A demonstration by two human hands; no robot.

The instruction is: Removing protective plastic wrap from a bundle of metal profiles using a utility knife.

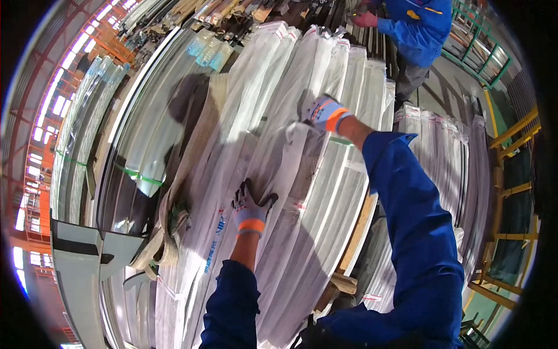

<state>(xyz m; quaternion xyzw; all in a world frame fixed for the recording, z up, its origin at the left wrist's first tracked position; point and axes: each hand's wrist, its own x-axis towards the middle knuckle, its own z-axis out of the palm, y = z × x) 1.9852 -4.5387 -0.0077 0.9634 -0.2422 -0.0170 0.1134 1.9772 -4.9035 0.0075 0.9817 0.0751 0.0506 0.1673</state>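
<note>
Long profiles wrapped in whitish plastic film [273,273] lie bundled side by side in front of me. My left hand [253,210], in a grey glove with an orange cuff and dark fingertips, rests on the film with its fingers spread. Farther off and to the right, my right hand [325,113], in a matching glove, has its fingers curled in on a bunched fold of the plastic film [302,129]. Its fingertips are partly hidden. Beneath the loosened film, a darker strip shows between neighbouring profiles.
Another person in blue work clothes [415,29] stands at the far right, a red-gloved hand [365,19] by dark bars. A wide beige strap [200,128] lies left of the wrapped bundle. Wooden blocks [343,283] support the stack. More wrapped profiles [433,151] lie right; yellow-framed racks [514,189] stand beyond.
</note>
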